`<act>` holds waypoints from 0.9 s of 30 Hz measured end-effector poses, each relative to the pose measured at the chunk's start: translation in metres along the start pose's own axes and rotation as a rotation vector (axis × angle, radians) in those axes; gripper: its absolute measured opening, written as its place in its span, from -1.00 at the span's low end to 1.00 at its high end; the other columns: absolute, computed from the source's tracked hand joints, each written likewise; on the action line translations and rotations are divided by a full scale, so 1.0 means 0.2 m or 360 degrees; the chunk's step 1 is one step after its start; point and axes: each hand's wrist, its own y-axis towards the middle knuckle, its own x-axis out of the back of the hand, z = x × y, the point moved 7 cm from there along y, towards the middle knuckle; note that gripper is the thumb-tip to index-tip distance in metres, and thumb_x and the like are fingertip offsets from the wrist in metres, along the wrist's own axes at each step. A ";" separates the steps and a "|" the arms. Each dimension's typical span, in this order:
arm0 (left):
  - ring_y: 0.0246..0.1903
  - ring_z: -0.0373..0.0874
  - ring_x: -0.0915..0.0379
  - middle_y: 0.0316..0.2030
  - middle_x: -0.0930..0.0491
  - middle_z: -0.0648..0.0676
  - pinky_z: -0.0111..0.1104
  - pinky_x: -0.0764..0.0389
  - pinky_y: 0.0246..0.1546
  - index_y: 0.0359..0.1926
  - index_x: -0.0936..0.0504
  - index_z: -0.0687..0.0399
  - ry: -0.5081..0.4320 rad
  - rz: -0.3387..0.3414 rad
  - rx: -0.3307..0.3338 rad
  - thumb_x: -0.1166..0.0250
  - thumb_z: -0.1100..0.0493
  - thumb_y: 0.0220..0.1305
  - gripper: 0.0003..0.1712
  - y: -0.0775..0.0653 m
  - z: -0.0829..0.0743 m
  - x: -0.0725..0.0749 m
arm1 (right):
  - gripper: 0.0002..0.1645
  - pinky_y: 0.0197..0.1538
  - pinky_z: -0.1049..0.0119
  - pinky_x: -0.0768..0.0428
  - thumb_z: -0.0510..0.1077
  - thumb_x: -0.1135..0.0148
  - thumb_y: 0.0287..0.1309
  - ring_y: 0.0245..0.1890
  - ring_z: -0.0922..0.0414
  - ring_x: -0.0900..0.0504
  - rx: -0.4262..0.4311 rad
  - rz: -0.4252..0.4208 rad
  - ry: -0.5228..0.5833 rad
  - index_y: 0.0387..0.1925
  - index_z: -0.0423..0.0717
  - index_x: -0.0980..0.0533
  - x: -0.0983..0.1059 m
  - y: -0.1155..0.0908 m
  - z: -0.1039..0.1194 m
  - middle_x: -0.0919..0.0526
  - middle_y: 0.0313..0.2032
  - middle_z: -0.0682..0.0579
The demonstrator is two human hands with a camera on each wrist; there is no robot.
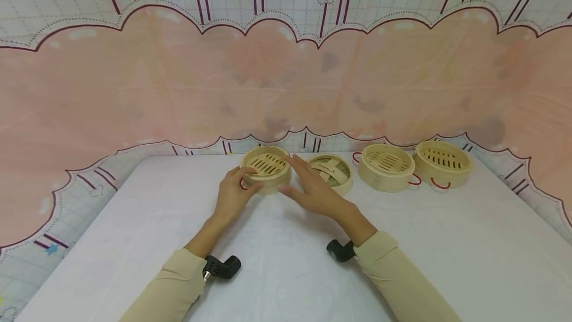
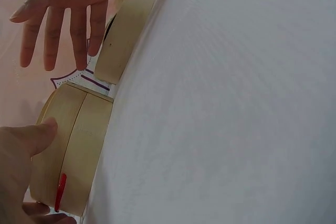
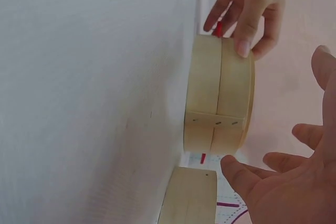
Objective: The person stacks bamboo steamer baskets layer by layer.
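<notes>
A round bamboo steamer basket with a slatted top and a red handle sits near the table's back edge. My left hand grips its left side, thumb on the front wall and fingers around by the red handle. In the left wrist view that thumb presses the wall of the steamer basket. My right hand is held beside the basket's right side, fingers spread and extended, holding nothing. In the right wrist view its fingertips are close to the basket's lower end. Just right of it lies a woven bamboo lid, partly behind my right hand.
Farther right stand two more slatted steamer baskets, one with red handles on both sides and another with a red handle in front. White cloth covers the table. A patterned curtain hangs along the back edge.
</notes>
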 end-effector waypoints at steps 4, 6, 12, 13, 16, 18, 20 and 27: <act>-0.07 0.15 -0.39 -0.02 -0.54 0.30 -0.05 -0.40 -0.13 -0.14 -0.60 0.21 -0.0028 -0.0015 0.0035 -0.54 0.20 -0.06 -0.56 0.00 0.00 0.00 | -0.11 0.31 -0.17 -0.11 0.24 -0.07 0.30 0.41 -0.13 -0.01 -0.0011 -0.0004 0.0004 0.49 0.06 0.02 -0.01 0.00 0.00 0.04 0.46 -0.15; -0.11 0.12 -0.38 -0.04 -0.55 0.27 -0.11 -0.40 -0.17 -0.15 -0.59 0.21 -0.0038 -0.0022 0.0060 -0.54 0.18 -0.06 -0.56 0.00 0.01 0.00 | -0.11 0.31 -0.18 -0.11 0.23 -0.07 0.30 0.41 -0.13 0.00 -0.0013 -0.0004 0.0008 0.49 0.05 0.02 -0.01 0.01 0.00 0.04 0.46 -0.14; -0.24 0.04 -0.41 -0.11 -0.57 0.20 -0.29 -0.42 -0.29 -0.18 -0.61 0.18 -0.0077 -0.0064 0.0109 -0.56 0.18 -0.08 -0.58 -0.01 0.05 0.02 | -0.11 0.33 -0.16 -0.08 0.23 -0.07 0.30 0.42 -0.13 0.01 -0.0002 -0.0003 0.0015 0.49 0.03 0.02 -0.03 0.01 -0.01 0.04 0.46 -0.15; -0.26 0.03 -0.41 -0.13 -0.57 0.19 -0.32 -0.42 -0.31 -0.18 -0.62 0.17 -0.0082 -0.0070 0.0115 -0.56 0.19 -0.09 -0.58 -0.01 0.05 0.02 | -0.12 0.33 -0.16 -0.08 0.23 -0.06 0.31 0.42 -0.13 0.01 0.0000 -0.0004 0.0013 0.49 0.02 0.01 -0.03 0.01 -0.01 0.04 0.46 -0.16; -0.32 0.02 -0.42 -0.16 -0.57 0.17 -0.37 -0.41 -0.35 -0.18 -0.63 0.16 -0.0112 -0.0087 0.0131 -0.57 0.21 -0.11 -0.58 -0.02 0.07 0.03 | -0.15 0.33 -0.15 -0.08 0.21 -0.04 0.33 0.42 -0.12 0.01 0.0002 -0.0009 0.0017 0.48 0.01 0.00 -0.03 0.01 -0.01 0.02 0.45 -0.19; -0.29 0.02 -0.44 -0.14 -0.57 0.17 -0.34 -0.45 -0.32 -0.18 -0.64 0.15 -0.0139 -0.0082 0.0146 -0.56 0.22 -0.11 -0.59 -0.02 0.08 0.03 | -0.17 0.33 -0.15 -0.07 0.20 -0.02 0.34 0.42 -0.12 0.00 0.0002 -0.0015 0.0021 0.48 0.00 -0.01 -0.02 0.00 -0.01 0.02 0.45 -0.20; -0.22 0.02 -0.46 -0.09 -0.58 0.18 -0.28 -0.52 -0.25 -0.18 -0.64 0.15 -0.0173 -0.0074 0.0160 -0.56 0.22 -0.10 -0.59 -0.03 0.09 0.03 | -0.18 0.34 -0.15 -0.06 0.20 -0.01 0.35 0.42 -0.12 0.01 -0.0004 -0.0019 0.0025 0.48 -0.01 -0.02 -0.02 0.00 -0.02 0.01 0.45 -0.20; -0.24 -0.04 -0.47 -0.11 -0.60 0.12 -0.36 -0.53 -0.26 -0.19 -0.65 0.09 -0.0244 -0.0011 0.0187 -0.55 0.21 -0.08 -0.62 -0.04 0.10 0.06 | -0.17 0.36 -0.10 -0.03 0.20 -0.04 0.33 0.43 -0.09 0.02 -0.0039 -0.0015 0.0050 0.47 0.00 -0.04 -0.02 0.00 -0.03 -0.01 0.45 -0.17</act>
